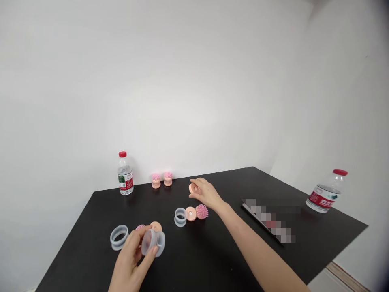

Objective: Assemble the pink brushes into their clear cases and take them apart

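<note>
My left hand point(130, 259) grips a transparent plastic sleeve point(153, 242) near the table's front. A peach disc point(156, 226) shows just behind that sleeve, and a pink bristle head point(139, 227) is mostly hidden beside it. Another transparent ring point(118, 237) lies left of my left hand. Farther up the table, my right hand point(205, 193) holds a peach disc point(192, 188) at its fingertips. Just below that hand lie a transparent ring point(180, 217), a peach holed disc point(191, 213) and a pink bristle head point(201, 211).
Two assembled pink-bristled brushes point(162, 180) stand at the back edge of the black table point(212, 259). A capped water bottle point(125, 173) stands to their left, and another point(326, 190) lies at the right. A pixelated flat dark object point(267, 219) lies right of my right arm.
</note>
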`<state>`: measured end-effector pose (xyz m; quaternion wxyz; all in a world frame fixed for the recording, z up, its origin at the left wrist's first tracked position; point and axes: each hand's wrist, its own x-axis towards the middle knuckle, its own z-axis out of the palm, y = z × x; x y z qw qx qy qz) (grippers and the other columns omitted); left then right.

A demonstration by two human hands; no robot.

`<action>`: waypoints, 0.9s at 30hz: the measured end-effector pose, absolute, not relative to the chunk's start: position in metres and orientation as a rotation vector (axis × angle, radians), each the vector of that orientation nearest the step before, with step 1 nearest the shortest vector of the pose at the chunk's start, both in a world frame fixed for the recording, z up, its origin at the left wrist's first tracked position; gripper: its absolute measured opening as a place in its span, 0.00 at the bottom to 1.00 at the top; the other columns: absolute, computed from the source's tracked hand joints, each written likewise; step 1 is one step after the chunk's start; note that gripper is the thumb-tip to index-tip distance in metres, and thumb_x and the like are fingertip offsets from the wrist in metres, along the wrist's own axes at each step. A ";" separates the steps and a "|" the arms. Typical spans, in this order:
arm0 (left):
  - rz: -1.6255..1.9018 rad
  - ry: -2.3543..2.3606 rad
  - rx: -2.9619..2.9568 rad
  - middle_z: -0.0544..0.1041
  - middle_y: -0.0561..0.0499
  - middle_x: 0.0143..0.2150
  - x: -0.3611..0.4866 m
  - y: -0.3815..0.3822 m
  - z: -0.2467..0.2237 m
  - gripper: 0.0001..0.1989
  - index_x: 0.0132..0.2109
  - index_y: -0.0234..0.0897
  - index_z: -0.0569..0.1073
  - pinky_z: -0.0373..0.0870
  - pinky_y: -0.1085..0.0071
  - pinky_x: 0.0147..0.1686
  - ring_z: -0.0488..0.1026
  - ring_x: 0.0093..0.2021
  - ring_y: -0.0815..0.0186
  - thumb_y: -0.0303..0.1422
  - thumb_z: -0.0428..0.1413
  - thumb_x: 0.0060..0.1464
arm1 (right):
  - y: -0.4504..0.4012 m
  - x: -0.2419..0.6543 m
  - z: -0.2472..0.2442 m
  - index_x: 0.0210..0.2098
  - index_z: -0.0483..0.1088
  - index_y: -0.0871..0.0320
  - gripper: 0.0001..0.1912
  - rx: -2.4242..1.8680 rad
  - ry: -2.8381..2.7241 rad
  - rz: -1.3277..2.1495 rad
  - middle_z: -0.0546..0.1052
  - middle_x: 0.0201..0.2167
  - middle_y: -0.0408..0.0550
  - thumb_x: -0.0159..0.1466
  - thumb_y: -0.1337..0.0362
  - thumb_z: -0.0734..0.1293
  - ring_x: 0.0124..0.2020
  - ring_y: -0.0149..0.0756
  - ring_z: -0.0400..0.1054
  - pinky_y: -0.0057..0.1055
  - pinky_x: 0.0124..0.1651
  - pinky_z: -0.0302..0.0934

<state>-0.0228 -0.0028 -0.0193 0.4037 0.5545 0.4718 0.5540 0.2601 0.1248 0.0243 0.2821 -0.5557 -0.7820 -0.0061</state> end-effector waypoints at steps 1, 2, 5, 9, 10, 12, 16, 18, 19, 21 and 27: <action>1.405 1.185 1.390 0.79 0.46 0.48 -0.022 -0.003 -0.020 0.23 0.47 0.41 0.76 0.72 0.63 0.50 0.75 0.50 0.50 0.49 0.64 0.48 | 0.138 0.265 0.026 0.54 0.71 0.56 0.25 -1.527 -2.122 -0.015 0.75 0.49 0.54 0.57 0.64 0.75 0.51 0.49 0.69 0.44 0.55 0.62; 1.410 1.180 1.380 0.79 0.45 0.48 -0.021 -0.003 -0.021 0.23 0.47 0.41 0.75 0.72 0.62 0.51 0.75 0.51 0.50 0.48 0.64 0.47 | 0.149 0.269 0.025 0.51 0.73 0.57 0.23 -1.554 -2.156 -0.008 0.76 0.47 0.54 0.56 0.65 0.76 0.50 0.49 0.70 0.43 0.54 0.62; 1.416 1.193 1.388 0.78 0.45 0.51 -0.022 -0.001 -0.026 0.23 0.47 0.43 0.75 0.71 0.61 0.53 0.73 0.55 0.47 0.48 0.65 0.46 | 0.175 0.271 0.018 0.38 0.76 0.58 0.13 -1.618 -2.302 0.038 0.78 0.40 0.50 0.54 0.65 0.77 0.43 0.44 0.72 0.40 0.51 0.63; 1.396 1.226 1.423 0.75 0.45 0.56 -0.026 0.002 -0.037 0.23 0.47 0.44 0.75 0.69 0.58 0.57 0.69 0.60 0.44 0.49 0.64 0.47 | 0.195 0.268 0.002 0.39 0.73 0.61 0.11 -1.656 -2.462 0.095 0.77 0.41 0.47 0.66 0.58 0.69 0.43 0.39 0.72 0.43 0.50 0.65; 1.388 1.228 1.432 0.75 0.45 0.56 -0.027 0.003 -0.039 0.23 0.48 0.44 0.75 0.69 0.58 0.57 0.68 0.60 0.44 0.49 0.64 0.47 | 0.198 0.268 -0.002 0.40 0.73 0.61 0.12 -1.662 -2.478 0.100 0.77 0.42 0.47 0.67 0.57 0.68 0.44 0.39 0.72 0.44 0.51 0.65; 1.378 1.222 1.455 0.75 0.45 0.57 -0.028 0.003 -0.041 0.23 0.49 0.45 0.75 0.71 0.58 0.55 0.68 0.61 0.43 0.48 0.64 0.48 | 0.202 0.269 -0.006 0.37 0.74 0.60 0.11 -1.672 -2.480 0.107 0.77 0.40 0.48 0.63 0.58 0.72 0.45 0.41 0.71 0.45 0.54 0.63; 1.365 1.204 1.484 0.72 0.44 0.60 -0.029 0.002 -0.042 0.22 0.50 0.47 0.76 0.74 0.58 0.52 0.63 0.64 0.43 0.47 0.64 0.49 | 0.203 0.273 -0.004 0.34 0.77 0.58 0.19 -1.645 -2.425 0.141 0.79 0.36 0.51 0.44 0.65 0.82 0.47 0.49 0.70 0.42 0.54 0.61; 1.368 1.205 1.500 0.72 0.44 0.60 -0.028 0.001 -0.041 0.21 0.50 0.47 0.76 0.75 0.59 0.51 0.62 0.65 0.43 0.46 0.63 0.50 | 0.197 0.272 0.001 0.39 0.77 0.58 0.23 -1.589 -2.389 0.168 0.79 0.40 0.53 0.44 0.65 0.82 0.51 0.53 0.68 0.42 0.54 0.61; 1.373 1.205 1.512 0.72 0.44 0.60 -0.028 0.001 -0.041 0.21 0.50 0.46 0.76 0.75 0.60 0.50 0.62 0.65 0.43 0.45 0.63 0.50 | 0.191 0.269 0.005 0.43 0.77 0.58 0.24 -1.548 -2.372 0.184 0.78 0.43 0.54 0.47 0.64 0.81 0.53 0.53 0.66 0.43 0.55 0.60; 1.382 1.220 1.538 0.73 0.44 0.59 -0.028 0.001 -0.040 0.22 0.52 0.45 0.74 0.76 0.60 0.49 0.67 0.62 0.44 0.45 0.63 0.51 | 0.173 0.257 0.013 0.49 0.75 0.57 0.25 -1.444 -2.352 0.230 0.76 0.49 0.55 0.52 0.63 0.78 0.56 0.52 0.64 0.44 0.58 0.59; 1.283 1.337 1.794 0.79 0.44 0.53 -0.033 0.001 -0.039 0.23 0.56 0.42 0.66 0.78 0.61 0.42 0.78 0.48 0.53 0.41 0.59 0.55 | 0.072 0.194 0.033 0.58 0.69 0.50 0.34 -0.874 -2.375 0.776 0.74 0.53 0.48 0.54 0.56 0.78 0.47 0.39 0.72 0.32 0.48 0.68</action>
